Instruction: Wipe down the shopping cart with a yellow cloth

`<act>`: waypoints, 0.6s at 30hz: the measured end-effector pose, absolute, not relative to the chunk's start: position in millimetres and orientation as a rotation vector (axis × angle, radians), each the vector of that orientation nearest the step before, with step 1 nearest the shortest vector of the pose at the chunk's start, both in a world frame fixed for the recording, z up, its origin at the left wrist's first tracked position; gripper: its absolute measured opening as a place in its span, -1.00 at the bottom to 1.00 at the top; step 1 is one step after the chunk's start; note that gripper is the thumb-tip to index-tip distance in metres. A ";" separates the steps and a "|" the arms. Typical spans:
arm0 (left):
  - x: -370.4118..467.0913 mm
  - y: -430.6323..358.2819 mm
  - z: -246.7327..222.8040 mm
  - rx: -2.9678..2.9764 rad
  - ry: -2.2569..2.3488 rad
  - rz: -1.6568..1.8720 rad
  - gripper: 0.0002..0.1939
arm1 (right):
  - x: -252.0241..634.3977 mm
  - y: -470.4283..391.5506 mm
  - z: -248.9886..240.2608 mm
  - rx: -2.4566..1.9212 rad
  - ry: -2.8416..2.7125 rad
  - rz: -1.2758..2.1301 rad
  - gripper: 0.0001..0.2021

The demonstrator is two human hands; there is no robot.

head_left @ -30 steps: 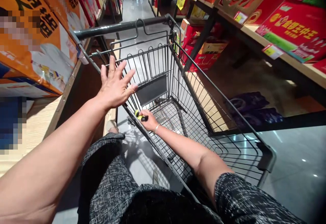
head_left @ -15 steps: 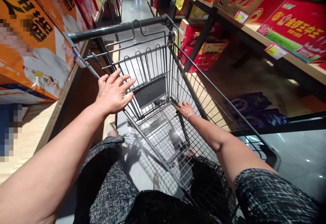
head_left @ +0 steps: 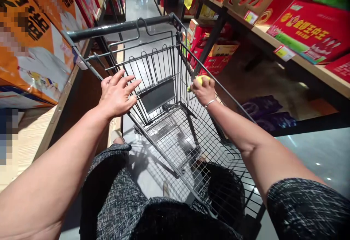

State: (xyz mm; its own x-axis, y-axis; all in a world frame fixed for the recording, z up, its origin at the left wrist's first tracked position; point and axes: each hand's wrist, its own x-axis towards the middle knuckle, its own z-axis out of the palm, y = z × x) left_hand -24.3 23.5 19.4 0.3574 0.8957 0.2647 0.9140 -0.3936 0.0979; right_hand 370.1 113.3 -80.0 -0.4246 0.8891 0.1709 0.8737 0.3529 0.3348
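A grey metal shopping cart (head_left: 175, 169) stands in front of me with its wire basket open to view. My left hand (head_left: 117, 92) lies on the cart's left side rail, its fingers spread apart. In my right hand (head_left: 202, 90) is a bunched yellow cloth (head_left: 202, 80), mostly covered by my curled fingers. That hand is at the upper part of the basket's right wire side; whether the cloth touches the wires I cannot tell. A dark panel (head_left: 157, 95) is fixed to the basket's far end, below the cart handle (head_left: 117, 28).
Orange boxes (head_left: 30, 59) stand on a wooden shelf (head_left: 30, 134) close on the left. To the right, a shelf holds red gift boxes (head_left: 306, 28), with purple packages (head_left: 269, 112) lower down. A shiny-floored aisle (head_left: 139, 3) runs ahead between the shelves.
My right hand has risen with the yellow cloth from low in the basket to near its right rim. My left hand keeps its place on the rail. The view has shifted slightly.
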 end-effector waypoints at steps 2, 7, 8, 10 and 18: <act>-25.3 24.7 17.4 -2.526 -1.693 -0.440 -0.40 | 371.5 92.5 -125.6 1.550 2.508 0.416 -0.62; -25.9 26.4 15.4 -2.489 -1.728 -0.445 -0.44 | 363.4 22.7 -226.2 1.693 2.306 -0.016 -0.59; -25.6 26.8 15.8 -2.470 -1.732 -0.438 -0.44 | 359.8 11.2 -238.1 1.805 2.237 -0.071 -0.56; -25.2 28.4 16.9 -2.443 -1.746 -0.416 -0.43 | 351.2 -4.9 -252.3 2.017 2.101 -0.155 -0.50; -33.9 42.7 18.4 -2.471 -1.824 -0.458 -0.38 | 290.0 -28.1 -238.3 2.187 1.924 -0.604 -0.54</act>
State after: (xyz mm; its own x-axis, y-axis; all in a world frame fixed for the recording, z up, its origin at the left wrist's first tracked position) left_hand -33.9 42.7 18.4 0.2664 0.9293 0.2558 0.9400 -0.3092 0.1444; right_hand 290.0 -28.1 -238.3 0.0874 0.9105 -0.4042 0.9781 -0.1554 -0.1386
